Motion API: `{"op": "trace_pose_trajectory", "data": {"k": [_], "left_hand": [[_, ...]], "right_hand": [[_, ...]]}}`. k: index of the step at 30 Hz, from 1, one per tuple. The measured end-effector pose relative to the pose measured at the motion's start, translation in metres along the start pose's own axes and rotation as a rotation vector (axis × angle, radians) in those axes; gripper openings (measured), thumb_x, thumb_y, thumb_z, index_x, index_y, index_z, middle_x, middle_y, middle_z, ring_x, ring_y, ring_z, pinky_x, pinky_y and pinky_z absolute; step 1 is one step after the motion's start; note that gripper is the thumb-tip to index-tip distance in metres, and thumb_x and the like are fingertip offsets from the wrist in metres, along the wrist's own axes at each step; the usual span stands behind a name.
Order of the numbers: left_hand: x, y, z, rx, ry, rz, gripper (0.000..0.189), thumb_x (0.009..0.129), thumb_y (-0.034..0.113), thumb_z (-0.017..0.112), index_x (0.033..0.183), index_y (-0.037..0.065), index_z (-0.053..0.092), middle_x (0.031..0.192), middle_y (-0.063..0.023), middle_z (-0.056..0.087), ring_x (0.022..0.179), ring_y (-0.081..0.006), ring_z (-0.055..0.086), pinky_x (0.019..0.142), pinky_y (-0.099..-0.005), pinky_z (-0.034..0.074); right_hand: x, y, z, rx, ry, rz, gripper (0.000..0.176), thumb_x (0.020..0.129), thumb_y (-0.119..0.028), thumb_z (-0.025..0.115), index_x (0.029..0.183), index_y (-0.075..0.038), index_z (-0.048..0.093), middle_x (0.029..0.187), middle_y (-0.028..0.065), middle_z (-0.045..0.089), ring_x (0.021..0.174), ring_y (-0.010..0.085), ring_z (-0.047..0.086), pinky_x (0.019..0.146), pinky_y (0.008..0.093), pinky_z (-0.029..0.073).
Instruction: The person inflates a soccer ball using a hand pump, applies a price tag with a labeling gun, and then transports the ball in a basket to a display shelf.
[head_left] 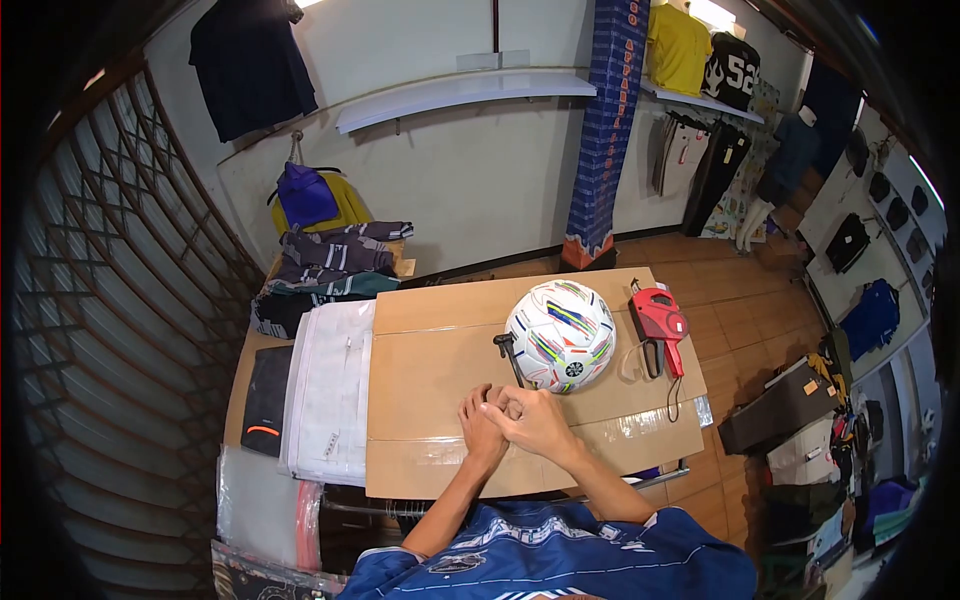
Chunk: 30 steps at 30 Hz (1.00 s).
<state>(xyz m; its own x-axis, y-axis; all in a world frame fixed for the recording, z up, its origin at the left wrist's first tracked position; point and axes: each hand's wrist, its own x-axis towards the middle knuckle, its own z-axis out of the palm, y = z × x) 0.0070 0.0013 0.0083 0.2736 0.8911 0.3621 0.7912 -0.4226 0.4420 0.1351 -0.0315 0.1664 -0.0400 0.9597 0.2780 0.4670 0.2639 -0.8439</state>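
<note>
My left hand [482, 425] and my right hand [540, 425] meet over the cardboard sheet [430, 360] on the table, close to its near edge. The right fingers are bent over the left fingers, and both hands look closed; I cannot tell what, if anything, is between them. Just beyond the right hand rests a white football [562, 335] with multicoloured streaks. A thin black tool with a T-shaped top [504, 345] stands at the ball's left side, its lower end reaching down to the right hand's knuckles.
Right of the ball lies a red handheld device [660, 318] with a black grip and cord. White packaged garments [328, 390] and a black folded garment [266, 400] line the left side. Behind them is a clothes pile [335, 260]. A blue pillar [603, 130] rises beyond the table.
</note>
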Motion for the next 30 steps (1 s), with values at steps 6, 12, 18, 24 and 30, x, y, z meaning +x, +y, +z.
{"op": "trace_pose_trajectory", "data": {"k": [6,12,18,24,30], "left_hand": [[0.003,0.0,0.001,-0.035,-0.019,-0.061,0.042,0.095,0.026,0.068,0.135,0.01,0.064,0.14,-0.0162,0.057,0.139,-0.0346,0.046,0.118,-0.0537,0.03],[0.002,-0.003,0.005,-0.03,-0.022,-0.049,0.042,0.094,0.019,0.069,0.134,0.009,0.065,0.142,-0.0169,0.056,0.139,-0.0353,0.046,0.119,-0.0538,0.03],[0.0,-0.01,0.013,-0.04,-0.053,-0.057,0.044,0.097,0.022,0.066,0.139,0.01,0.064,0.146,-0.0169,0.053,0.142,-0.0346,0.044,0.122,-0.0541,0.027],[0.003,-0.001,0.002,-0.074,-0.052,-0.093,0.046,0.098,0.03,0.064,0.14,0.011,0.065,0.146,-0.0158,0.053,0.143,-0.0332,0.043,0.122,-0.0537,0.026],[0.001,0.003,-0.003,-0.076,-0.009,-0.064,0.045,0.098,0.033,0.064,0.137,0.011,0.066,0.145,-0.0155,0.054,0.143,-0.033,0.043,0.121,-0.0533,0.027]], "right_hand": [[0.0,-0.073,-0.063,0.077,-0.038,0.033,0.027,0.094,-0.02,0.081,0.083,0.001,0.069,0.051,0.007,0.055,0.047,0.0073,0.046,0.048,0.0311,0.038],[0.0,-0.094,-0.079,0.05,0.004,-0.072,0.025,0.094,-0.017,0.082,0.081,0.0,0.069,0.05,0.0065,0.056,0.046,0.0069,0.047,0.05,0.0294,0.038],[0.01,-0.03,-0.031,-0.013,0.018,-0.047,0.026,0.094,-0.019,0.081,0.079,-0.001,0.069,0.053,0.0095,0.063,0.045,0.0108,0.056,0.05,0.0304,0.044],[0.008,-0.004,-0.011,-0.023,-0.015,0.066,0.029,0.091,-0.027,0.079,0.08,-0.002,0.071,0.061,0.017,0.066,0.052,0.0316,0.065,0.053,0.0406,0.051],[0.0,0.002,-0.001,-0.014,0.036,-0.016,0.026,0.094,-0.023,0.08,0.083,0.0,0.072,0.054,0.0114,0.061,0.043,0.0186,0.057,0.049,0.034,0.045]]}}
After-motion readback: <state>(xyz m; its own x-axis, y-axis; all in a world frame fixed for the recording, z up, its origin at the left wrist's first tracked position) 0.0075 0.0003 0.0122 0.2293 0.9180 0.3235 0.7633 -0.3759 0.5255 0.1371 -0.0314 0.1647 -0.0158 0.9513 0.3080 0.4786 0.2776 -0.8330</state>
